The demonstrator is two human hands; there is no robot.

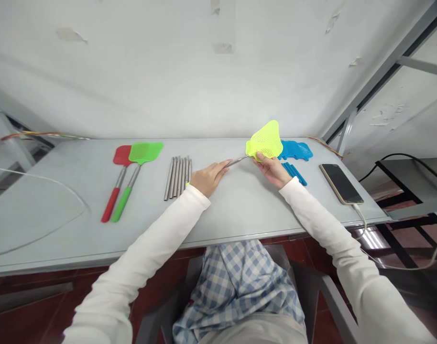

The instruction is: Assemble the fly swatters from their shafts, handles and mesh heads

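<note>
My left hand (208, 179) is closed round a thin metal rod (237, 161), whose far end meets the neck of a yellow fly swatter head (266, 138). My right hand (272, 169) pinches that head near its base, with the mesh tilted up. Whether the rod is fixed into the head I cannot tell. A small bit of yellow (187, 184) shows beside my left wrist; the rest is hidden. Left of that wrist several metal rods (176, 177) lie side by side. Beyond my right hand are blue swatter heads (296, 150) and blue handles (294, 174).
On the left of the grey table (225, 210) lie a red fly swatter (111, 203) and a green fly swatter (121, 203), their heads overlapping. A phone (342, 183) with a charging cable (360, 213) rests at the right. The white wall (168, 81) rises behind the table.
</note>
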